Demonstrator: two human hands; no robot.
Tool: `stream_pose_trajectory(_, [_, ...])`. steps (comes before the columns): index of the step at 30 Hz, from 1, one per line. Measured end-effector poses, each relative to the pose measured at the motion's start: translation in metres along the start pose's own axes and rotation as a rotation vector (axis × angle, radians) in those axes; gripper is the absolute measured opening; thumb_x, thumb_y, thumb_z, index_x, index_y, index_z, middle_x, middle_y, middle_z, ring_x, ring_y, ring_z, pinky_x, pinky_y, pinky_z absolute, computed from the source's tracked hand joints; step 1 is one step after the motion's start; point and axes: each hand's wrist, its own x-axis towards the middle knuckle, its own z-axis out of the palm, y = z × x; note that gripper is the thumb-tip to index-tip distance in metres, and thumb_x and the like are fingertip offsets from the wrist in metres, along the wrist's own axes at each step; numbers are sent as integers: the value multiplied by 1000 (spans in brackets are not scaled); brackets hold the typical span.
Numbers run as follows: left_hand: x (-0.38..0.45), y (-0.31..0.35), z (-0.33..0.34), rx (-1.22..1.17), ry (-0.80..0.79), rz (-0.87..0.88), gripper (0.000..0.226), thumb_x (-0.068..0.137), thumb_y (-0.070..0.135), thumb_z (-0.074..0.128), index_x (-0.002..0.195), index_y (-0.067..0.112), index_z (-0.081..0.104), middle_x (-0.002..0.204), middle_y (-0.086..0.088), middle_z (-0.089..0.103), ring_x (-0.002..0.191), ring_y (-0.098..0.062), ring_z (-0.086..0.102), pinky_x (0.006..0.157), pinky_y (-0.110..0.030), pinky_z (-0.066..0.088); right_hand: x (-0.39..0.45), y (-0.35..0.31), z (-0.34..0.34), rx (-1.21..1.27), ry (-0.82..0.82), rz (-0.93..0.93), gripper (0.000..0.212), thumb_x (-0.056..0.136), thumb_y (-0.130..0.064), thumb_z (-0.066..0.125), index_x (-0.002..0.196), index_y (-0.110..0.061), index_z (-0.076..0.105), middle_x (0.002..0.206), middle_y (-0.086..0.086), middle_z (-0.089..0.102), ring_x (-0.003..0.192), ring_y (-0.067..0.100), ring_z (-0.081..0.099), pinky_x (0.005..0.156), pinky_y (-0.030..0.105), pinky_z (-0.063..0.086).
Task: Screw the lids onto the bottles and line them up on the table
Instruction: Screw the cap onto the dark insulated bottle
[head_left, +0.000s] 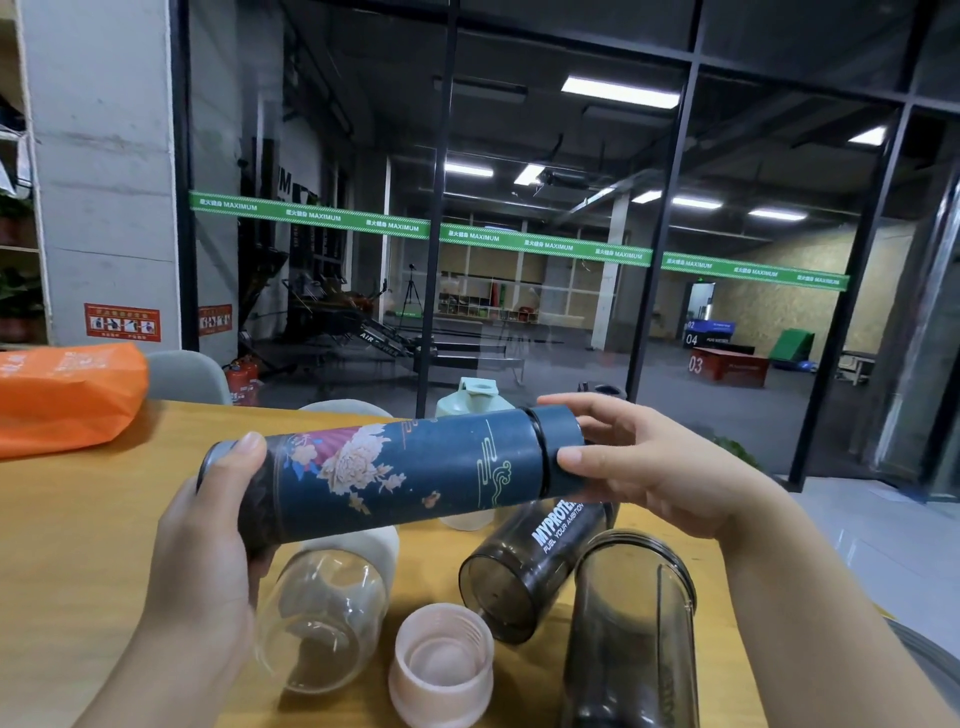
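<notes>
A wooden table (83, 519) stands before a dark glass wall (545, 208) crossed by a green banner strip, with a gym hall visible beyond it. Above the tabletop a person holds a dark blue flask (395, 478) printed with pale flowers, lying almost level between both hands. The left hand (208, 551) wraps round the flask's base end, thumb across the top and fingers curled underneath. The right hand (654, 467) pinches the dark lid (561, 441) at the other end, thumb on the near side and fingers over the far side; the lid sits on the flask's neck, though how tightly cannot be told.

Below the left hand, a clear glass bottle (322, 618) lies on its side with its open mouth toward the viewer. Just to the right of it a pink bottle (441, 670) stands upright and lidless. Under the right hand a smoky bottle marked MYPROTEIN (530, 566) lies tilted on the table, and beside it, nearer the right forearm, a second smoky bottle (628, 634) stands open. Beyond the flask, a pale green bottle (467, 400) with its cap on stands upright. Far to the left of the left hand rests an orange bag (62, 400), with a grey chair back (187, 376) behind it.
</notes>
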Motion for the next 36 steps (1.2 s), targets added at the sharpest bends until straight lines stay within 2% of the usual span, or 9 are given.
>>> stream_pose_trajectory(4, [-4, 2, 4, -8, -15, 11, 13, 91, 32, 54, 84, 23, 59, 65, 6, 70, 78, -15, 63, 74, -32, 49, 3, -2, 8, -52, 48, 111, 51, 74, -52, 59, 112, -18, 63, 105, 16, 67, 78, 26, 69, 63, 26, 55])
stream_pose_trajectory(7, [-3, 3, 5, -4, -16, 12, 14, 91, 32, 54, 82, 23, 60, 60, 9, 70, 79, -16, 63, 77, -34, 49, 6, -2, 14, -54, 50, 161, 56, 73, -57, 54, 111, -17, 62, 101, 14, 67, 73, 23, 64, 62, 26, 54])
stream_pose_trajectory(12, [-2, 1, 1, -28, 9, -22, 18, 90, 33, 55, 77, 24, 63, 75, 5, 69, 79, -15, 63, 82, -37, 48, 0, -3, 8, -8, -9, 99, 64, 75, -21, 69, 132, -33, 44, 120, 14, 57, 81, 24, 69, 65, 25, 55])
stream_pose_trajectory(15, [-3, 3, 1, -41, 10, -37, 20, 90, 33, 54, 75, 23, 63, 77, 4, 67, 76, -13, 62, 79, -35, 47, -3, -4, 4, 29, -40, 56, 69, 81, 11, 61, 131, -35, 47, 119, 18, 58, 77, 22, 69, 64, 25, 56])
stream_pose_trajectory(17, [-5, 4, 2, -47, 14, -40, 19, 91, 33, 54, 77, 23, 63, 79, 3, 67, 78, -13, 62, 79, -35, 48, -5, -3, 2, 41, -51, 45, 69, 81, 14, 60, 129, -34, 50, 110, 18, 62, 73, 21, 68, 63, 24, 56])
stream_pose_trajectory(21, [-9, 6, 4, -39, 12, -37, 18, 91, 32, 54, 78, 22, 61, 81, -1, 66, 81, -17, 62, 86, -38, 48, -4, 1, -1, 37, -58, 83, 64, 68, -14, 74, 126, -30, 53, 102, 19, 62, 67, 19, 64, 56, 23, 52])
stream_pose_trajectory(24, [-10, 5, 4, -19, 13, -42, 19, 91, 33, 54, 78, 22, 62, 81, -1, 66, 83, -18, 63, 90, -41, 47, -4, -1, 3, -19, -29, 164, 47, 76, -35, 74, 118, -22, 57, 93, 13, 68, 58, 17, 58, 48, 21, 48])
stream_pose_trajectory(31, [-10, 3, 5, 4, 6, -54, 17, 90, 33, 55, 80, 22, 62, 74, 1, 69, 79, -17, 64, 79, -37, 49, 6, 3, 11, -166, 54, 307, 62, 91, -61, 35, 107, -6, 59, 66, 12, 61, 47, 16, 52, 42, 20, 42])
stream_pose_trajectory(36, [-8, 2, 5, -14, 5, -52, 19, 91, 32, 54, 78, 21, 62, 60, 8, 70, 75, -16, 64, 70, -32, 50, 8, 5, 11, -118, 57, 292, 72, 75, -71, 40, 114, -12, 58, 88, 15, 67, 59, 19, 62, 52, 25, 50])
